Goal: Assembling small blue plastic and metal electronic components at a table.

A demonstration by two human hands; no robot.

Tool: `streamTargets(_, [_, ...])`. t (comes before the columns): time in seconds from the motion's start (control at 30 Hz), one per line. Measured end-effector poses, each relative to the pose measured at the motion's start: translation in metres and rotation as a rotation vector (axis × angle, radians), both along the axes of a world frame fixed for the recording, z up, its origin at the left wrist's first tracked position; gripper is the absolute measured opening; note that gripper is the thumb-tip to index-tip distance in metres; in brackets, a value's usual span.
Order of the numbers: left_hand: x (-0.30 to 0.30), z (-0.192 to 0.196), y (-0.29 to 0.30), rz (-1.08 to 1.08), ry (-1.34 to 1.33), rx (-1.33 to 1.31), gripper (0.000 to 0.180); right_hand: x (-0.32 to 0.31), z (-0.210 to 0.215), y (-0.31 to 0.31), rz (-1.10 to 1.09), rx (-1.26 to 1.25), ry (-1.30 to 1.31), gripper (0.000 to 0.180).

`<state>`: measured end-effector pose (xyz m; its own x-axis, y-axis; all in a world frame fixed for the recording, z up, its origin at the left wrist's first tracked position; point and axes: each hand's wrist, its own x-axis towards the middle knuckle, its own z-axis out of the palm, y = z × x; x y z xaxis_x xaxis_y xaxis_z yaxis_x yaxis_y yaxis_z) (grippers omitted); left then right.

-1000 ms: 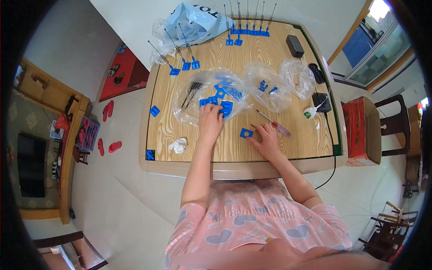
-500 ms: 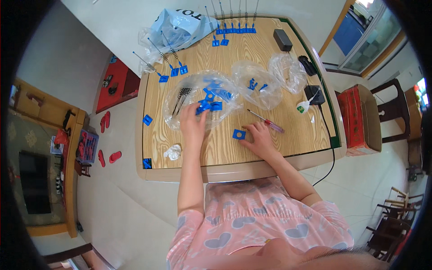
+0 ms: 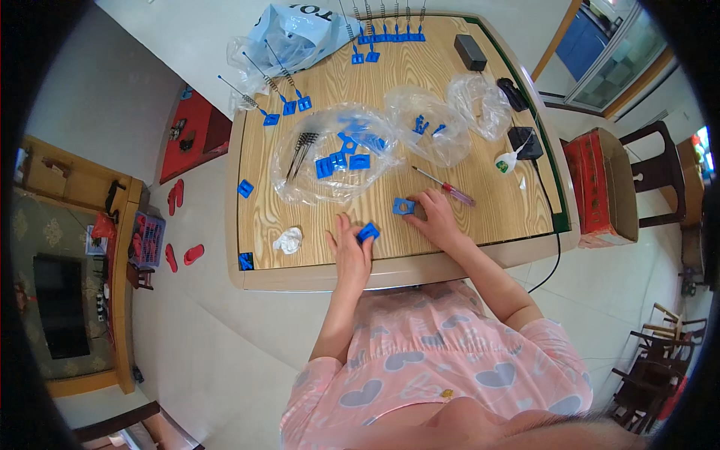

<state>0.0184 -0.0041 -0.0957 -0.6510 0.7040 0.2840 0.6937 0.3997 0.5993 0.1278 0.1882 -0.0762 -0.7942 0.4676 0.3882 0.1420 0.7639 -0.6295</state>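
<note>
The left hand [image 3: 349, 251] was near the front edge of the wooden surface [image 3: 420, 82], its thumb and forefinger clamped on a small blue block [image 3: 367, 232], the other fingers spread. The right hand [image 3: 436, 219] had its thumb and fingertips at the right edge of a blue square plate [image 3: 403, 206] with a round hole; whether they gripped it, I could not tell. The plate was between the hands, beyond the block.

A red-handled screwdriver [image 3: 459, 196] was just beyond the right hand. Past the left hand, a large clear bag [image 3: 295, 195] had several blue pieces [image 3: 360, 162] and a bunch of dark springs [image 3: 302, 152] on it. A second clear bag [image 3: 448, 155], to its right, bore small blue parts [image 3: 421, 124]. A crumpled white tissue [image 3: 288, 240] lay left of the left hand.
</note>
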Motion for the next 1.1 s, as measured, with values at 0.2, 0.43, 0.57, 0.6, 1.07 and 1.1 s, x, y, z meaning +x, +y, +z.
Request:
streamTargets(0.2, [-0.016,0.007,0.01,-0.103,0.003,-0.053,0.03,0.02,-0.002,0.0,-0.095,-0.372,-0.062,0.023])
streamTargets(0.43, [-0.002,0.026,0.078,-0.338,-0.181,-0.118,0.056,0.051,0.009,0.045,-0.289,0.188,0.02,0.014])
streamTargets(0.57, [-0.019,0.014,0.12,-0.384,-0.17,-0.039,0.06,0.067,0.0,0.057,-0.341,0.048,0.024,0.013])
streamTargets(0.6, [-0.023,0.013,0.131,-0.386,-0.138,-0.036,0.059,0.072,-0.003,0.059,-0.368,0.041,0.026,0.012])
streamTargets(1.07, [0.058,0.004,0.09,-0.644,-0.093,0.008,0.059,0.077,-0.003,0.06,-0.397,0.008,0.095,0.011])
streamTargets(1.1, [0.058,0.006,0.08,-0.643,-0.112,-0.03,0.063,0.078,-0.001,0.057,-0.371,0.001,0.089,0.012])
